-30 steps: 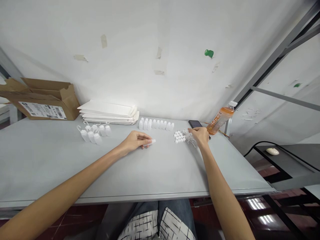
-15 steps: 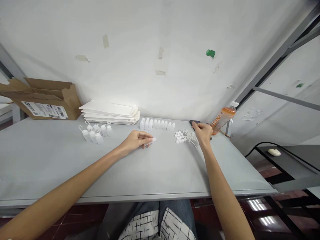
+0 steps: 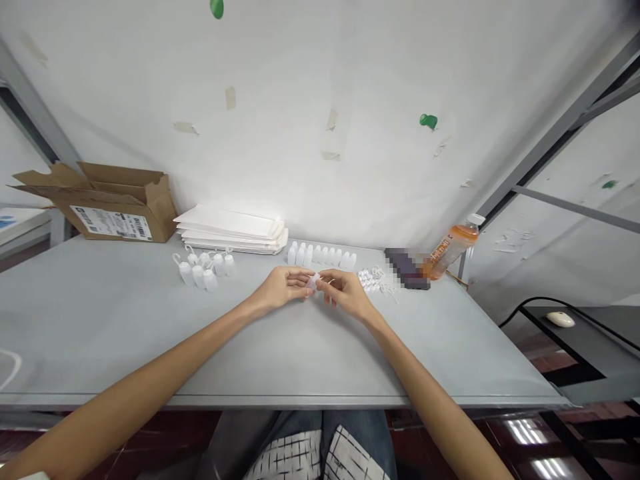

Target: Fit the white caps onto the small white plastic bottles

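My left hand (image 3: 285, 287) is closed round a small translucent white bottle (image 3: 312, 283) above the middle of the grey table (image 3: 300, 353). The fingertips of my right hand (image 3: 345, 291) pinch together at the top of that bottle; whatever they hold there is too small to name. Behind my hands several white bottles (image 3: 321, 255) stand in a row. Right of my right hand lie small white caps (image 3: 370, 280) and a tangle of white strings (image 3: 388, 287). At the left stand several bottles with string loops on top (image 3: 199, 276).
An opened cardboard box (image 3: 120, 207) and a stack of white sheets (image 3: 230, 230) stand along the wall at the left. A dark phone (image 3: 407, 270), partly pixelated, and an orange drink bottle (image 3: 453, 248) are at the back right.
My right hand has come from beside the phone to the small bottle in my left hand, and the phone now shows. The view has shifted slightly.
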`<action>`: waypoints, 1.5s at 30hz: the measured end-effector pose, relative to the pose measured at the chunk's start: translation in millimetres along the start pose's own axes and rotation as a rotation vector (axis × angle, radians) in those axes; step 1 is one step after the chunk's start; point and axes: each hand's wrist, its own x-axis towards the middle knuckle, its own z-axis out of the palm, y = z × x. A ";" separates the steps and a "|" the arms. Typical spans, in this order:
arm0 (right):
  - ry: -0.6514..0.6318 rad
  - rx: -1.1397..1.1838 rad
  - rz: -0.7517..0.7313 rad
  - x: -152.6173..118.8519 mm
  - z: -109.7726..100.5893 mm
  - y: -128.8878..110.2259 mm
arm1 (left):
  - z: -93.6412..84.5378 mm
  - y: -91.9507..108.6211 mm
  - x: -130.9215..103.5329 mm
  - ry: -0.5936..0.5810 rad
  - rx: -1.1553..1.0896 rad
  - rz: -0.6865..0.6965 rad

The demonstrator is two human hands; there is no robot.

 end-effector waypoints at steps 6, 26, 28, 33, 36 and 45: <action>0.057 -0.081 -0.014 2.3 10.4 10.0 | 1.2 -10.2 1.4 -0.018 0.076 0.022; 0.333 -0.490 -0.017 39.0 12.6 34.2 | -17.8 -7.2 6.7 0.198 0.965 0.045; 0.375 -0.555 -0.030 46.6 15.6 36.0 | -16.8 -7.6 6.5 0.196 0.973 0.056; 0.420 -0.653 -0.037 58.0 18.1 40.3 | -15.9 -7.7 6.0 0.199 0.992 0.082; 0.437 -0.669 -0.033 59.4 18.1 43.0 | -16.4 -7.7 5.9 0.195 0.996 0.077; 0.478 -0.650 -0.017 58.5 19.7 46.6 | -15.3 -5.8 4.5 0.190 1.012 0.068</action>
